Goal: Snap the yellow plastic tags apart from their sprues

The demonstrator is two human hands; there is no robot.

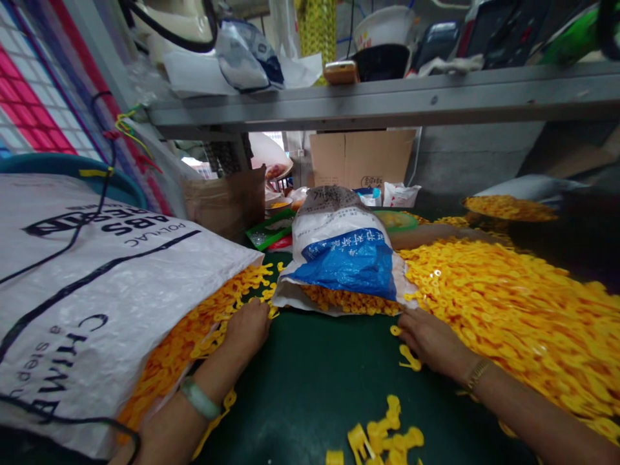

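My left hand [248,325] is closed at the mouth of the big white sack on the left, a small yellow plastic piece [274,314] showing at its fingertips. Across the green tabletop [310,361], my right hand [430,337] has its fingers drawn together by the right corner of a white and blue bag [346,258]. One loose yellow clip-like piece [409,358] lies just below those fingers; another touches or nearly touches the fingertips. What the right fingers grip is hidden. Yellow-orange pieces show inside the bag's mouth, which faces me.
The large white sack [111,258] spills yellow pieces on the left. A big yellow heap [523,310] covers the right side. Several loose pieces [387,433] lie at the near edge. A metal shelf beam [387,103] crosses above, and a cardboard box [363,155] stands behind.
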